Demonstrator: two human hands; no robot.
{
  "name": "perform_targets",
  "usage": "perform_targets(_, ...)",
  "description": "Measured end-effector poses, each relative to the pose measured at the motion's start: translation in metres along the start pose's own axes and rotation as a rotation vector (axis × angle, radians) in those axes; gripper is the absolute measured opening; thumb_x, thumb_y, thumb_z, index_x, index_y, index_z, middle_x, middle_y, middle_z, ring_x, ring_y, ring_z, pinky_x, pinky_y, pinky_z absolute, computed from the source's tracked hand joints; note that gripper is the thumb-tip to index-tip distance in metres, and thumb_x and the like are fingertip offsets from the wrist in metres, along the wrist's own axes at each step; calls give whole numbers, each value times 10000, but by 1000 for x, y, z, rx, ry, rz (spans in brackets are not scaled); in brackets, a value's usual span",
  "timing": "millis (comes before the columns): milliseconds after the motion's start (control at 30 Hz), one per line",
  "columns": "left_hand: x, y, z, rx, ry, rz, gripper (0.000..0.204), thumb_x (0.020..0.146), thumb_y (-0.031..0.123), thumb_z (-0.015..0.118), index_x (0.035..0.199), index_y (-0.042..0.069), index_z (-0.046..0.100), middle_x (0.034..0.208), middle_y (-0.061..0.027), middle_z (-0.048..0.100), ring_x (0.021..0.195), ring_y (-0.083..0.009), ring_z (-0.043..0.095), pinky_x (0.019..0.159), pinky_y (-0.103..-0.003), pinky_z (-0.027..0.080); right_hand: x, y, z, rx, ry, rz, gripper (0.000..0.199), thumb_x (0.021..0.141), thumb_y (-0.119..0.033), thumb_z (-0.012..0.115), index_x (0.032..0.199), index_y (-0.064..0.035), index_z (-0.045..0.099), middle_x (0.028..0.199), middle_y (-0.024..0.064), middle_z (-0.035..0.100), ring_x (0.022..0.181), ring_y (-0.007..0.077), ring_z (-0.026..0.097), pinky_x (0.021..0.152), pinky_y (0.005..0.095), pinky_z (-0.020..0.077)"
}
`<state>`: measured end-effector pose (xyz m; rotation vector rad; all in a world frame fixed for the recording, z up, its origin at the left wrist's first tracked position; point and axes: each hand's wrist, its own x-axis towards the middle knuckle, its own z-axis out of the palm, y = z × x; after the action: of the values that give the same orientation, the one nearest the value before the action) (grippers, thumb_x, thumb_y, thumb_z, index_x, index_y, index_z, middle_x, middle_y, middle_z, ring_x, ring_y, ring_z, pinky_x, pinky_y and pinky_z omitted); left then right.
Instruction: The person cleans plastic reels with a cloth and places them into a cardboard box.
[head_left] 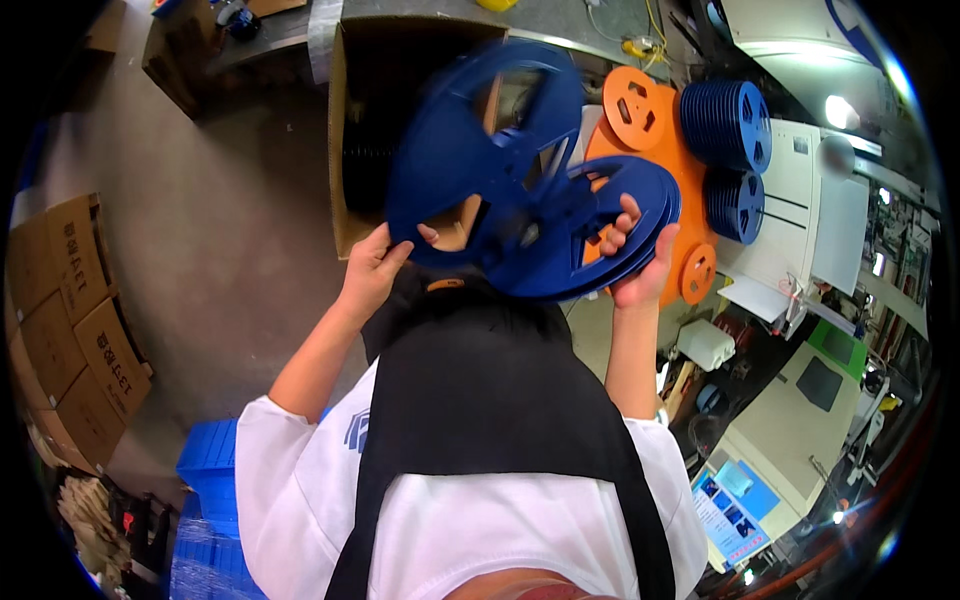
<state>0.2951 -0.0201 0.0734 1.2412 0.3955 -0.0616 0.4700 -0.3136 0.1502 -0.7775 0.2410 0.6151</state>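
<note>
Left hand (372,268): fingertips pinch rim of one blurred blue reel (470,140), tilted away. Right hand (640,262): fingers hooked through stacked blue reels (590,235), bracing them together. Beyond both grips: open cardboard box (350,120), orange reels (640,108).

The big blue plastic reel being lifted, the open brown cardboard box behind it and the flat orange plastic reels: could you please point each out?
Big blue plastic reel (455,150), head view: on its solid flange.
Open brown cardboard box (338,150), head view: on its left wall.
Flat orange plastic reels (636,108), head view: on the upper disc's face.
</note>
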Motion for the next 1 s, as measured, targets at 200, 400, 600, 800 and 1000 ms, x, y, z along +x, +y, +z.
perform_targets(200,-6,-36,-8,-831,108,-92,367,938,139,511,1286,51,433,1067,-93,607,1024,-268,620,677,-275,589,-13,-2,-23,-245,103,20,588,923,-537,423,1118,4,545,846,131,644,641,186,581,582,293,458)
perform_targets(400,-8,-52,-13,-939,93,-109,364,931,144,527,1277,62,446,1068,-107,616,1032,-287,617,678,-295,585,-20,-3,-21,-252,266,54,477,934,-508,429,995,-54,563,852,135,651,650,192,601,581,296,475)
perform_targets(600,-7,-44,-11,-903,78,-127,380,936,151,524,1298,79,432,1073,-65,604,1049,-254,607,679,-285,566,-22,4,-18,-260,345,64,458,927,-504,454,957,-62,572,798,86,633,642,182,593,570,293,474)
perform_targets(800,-9,-52,-15,-860,79,-164,386,936,155,522,1305,94,428,1041,-51,590,1037,-256,608,670,-279,552,-24,5,-28,-201,321,68,439,938,-485,445,968,-64,566,784,75,621,630,166,570,564,282,461)
perform_targets(1000,-11,-59,-20,-921,11,-161,366,921,154,538,1271,86,454,988,-64,594,958,-261,634,631,-268,547,-20,6,-31,-213,328,56,444,943,-474,442,996,-51,566,781,68,621,626,162,579,555,270,458)
